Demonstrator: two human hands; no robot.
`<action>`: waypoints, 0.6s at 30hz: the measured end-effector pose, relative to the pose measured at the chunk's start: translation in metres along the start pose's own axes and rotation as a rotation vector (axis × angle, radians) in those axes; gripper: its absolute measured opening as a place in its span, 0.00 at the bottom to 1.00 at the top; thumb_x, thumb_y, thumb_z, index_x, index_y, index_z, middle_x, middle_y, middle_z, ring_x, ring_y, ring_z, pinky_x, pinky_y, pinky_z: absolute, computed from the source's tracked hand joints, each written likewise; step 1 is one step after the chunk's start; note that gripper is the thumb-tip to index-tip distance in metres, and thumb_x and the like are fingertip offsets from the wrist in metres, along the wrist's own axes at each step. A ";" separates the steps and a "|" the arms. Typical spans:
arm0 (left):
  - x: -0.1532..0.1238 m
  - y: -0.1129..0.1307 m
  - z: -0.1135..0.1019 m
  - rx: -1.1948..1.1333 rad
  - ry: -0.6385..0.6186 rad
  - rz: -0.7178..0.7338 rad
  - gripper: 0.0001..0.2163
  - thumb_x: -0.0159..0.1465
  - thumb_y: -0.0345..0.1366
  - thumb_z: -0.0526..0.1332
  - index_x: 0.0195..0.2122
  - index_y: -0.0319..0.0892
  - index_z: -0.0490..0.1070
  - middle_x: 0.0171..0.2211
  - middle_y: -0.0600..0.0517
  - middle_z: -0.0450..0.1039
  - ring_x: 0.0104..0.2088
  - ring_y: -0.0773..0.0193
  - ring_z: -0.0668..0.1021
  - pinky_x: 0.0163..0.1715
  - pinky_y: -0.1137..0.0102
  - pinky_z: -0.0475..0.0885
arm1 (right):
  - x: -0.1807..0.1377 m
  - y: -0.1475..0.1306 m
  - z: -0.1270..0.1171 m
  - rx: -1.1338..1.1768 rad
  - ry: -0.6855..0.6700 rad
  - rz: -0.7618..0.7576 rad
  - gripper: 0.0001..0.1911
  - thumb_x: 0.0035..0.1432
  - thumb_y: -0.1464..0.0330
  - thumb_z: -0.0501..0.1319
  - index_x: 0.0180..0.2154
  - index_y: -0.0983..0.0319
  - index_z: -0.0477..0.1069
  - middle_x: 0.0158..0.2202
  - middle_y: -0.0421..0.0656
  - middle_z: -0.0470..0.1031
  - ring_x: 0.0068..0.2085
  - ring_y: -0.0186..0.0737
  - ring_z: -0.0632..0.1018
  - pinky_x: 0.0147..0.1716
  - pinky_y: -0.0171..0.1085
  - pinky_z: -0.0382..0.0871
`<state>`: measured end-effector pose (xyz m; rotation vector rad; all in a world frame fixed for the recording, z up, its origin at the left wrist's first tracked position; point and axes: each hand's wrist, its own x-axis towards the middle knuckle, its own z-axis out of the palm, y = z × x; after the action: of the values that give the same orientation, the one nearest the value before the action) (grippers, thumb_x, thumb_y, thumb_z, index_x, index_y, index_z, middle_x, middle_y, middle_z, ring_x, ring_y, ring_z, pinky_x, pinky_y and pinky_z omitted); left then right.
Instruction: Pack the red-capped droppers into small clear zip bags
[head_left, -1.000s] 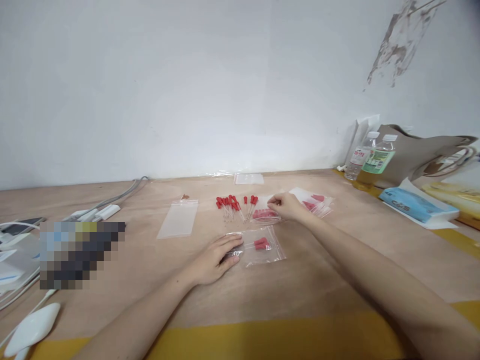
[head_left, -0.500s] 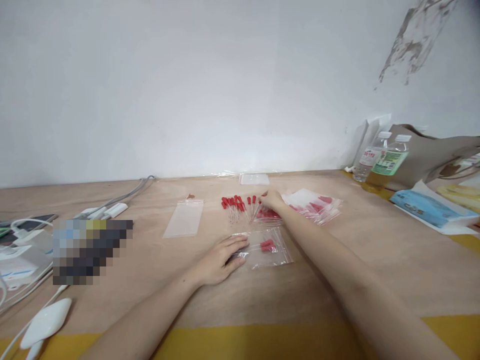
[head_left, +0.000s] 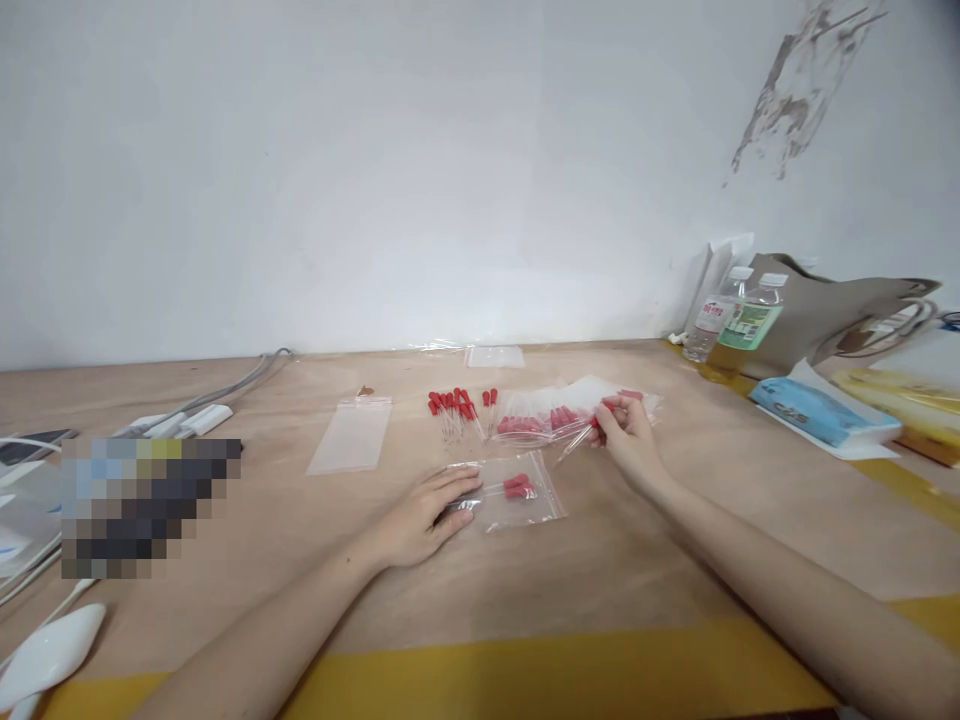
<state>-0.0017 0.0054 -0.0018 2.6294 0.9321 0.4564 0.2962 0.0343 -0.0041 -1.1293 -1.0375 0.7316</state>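
Observation:
My left hand (head_left: 429, 515) lies flat, fingers stretched out, on the left end of a clear zip bag (head_left: 544, 510). Inside that bag are a few droppers with red bulbs (head_left: 519, 486). My right hand (head_left: 628, 445) pinches a glass dropper (head_left: 576, 440) by its red end, with the thin tip pointing down and left. Behind this hand lie filled clear bags (head_left: 521, 428) showing red bulbs. A row of loose red-bulbed droppers (head_left: 454, 405) rests left of those bags, bulbs toward the wall.
A flat stack of bags (head_left: 351, 435) lies left of the droppers, and a small white packet (head_left: 495, 357) by the wall. Cables and white chargers (head_left: 206, 420) occupy the left side. Bottles (head_left: 750, 325), a grey bag (head_left: 840, 300) and a tissue pack (head_left: 825, 412) stand at right.
My right hand has moved right and toward me from beside the loose droppers, now with a dropper in its fingers. My left hand stays on the bag. The view has shifted slightly right.

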 end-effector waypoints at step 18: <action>0.000 0.001 -0.001 -0.017 -0.001 -0.017 0.18 0.65 0.41 0.49 0.56 0.49 0.58 0.57 0.52 0.58 0.57 0.59 0.60 0.56 0.59 0.57 | -0.031 0.013 0.013 0.195 -0.206 0.198 0.24 0.41 0.54 0.64 0.32 0.58 0.54 0.23 0.34 0.70 0.22 0.32 0.74 0.25 0.34 0.69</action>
<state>-0.0013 0.0042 -0.0007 2.6041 0.9448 0.4574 0.2728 0.0151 -0.0246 -1.0111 -1.0089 1.1016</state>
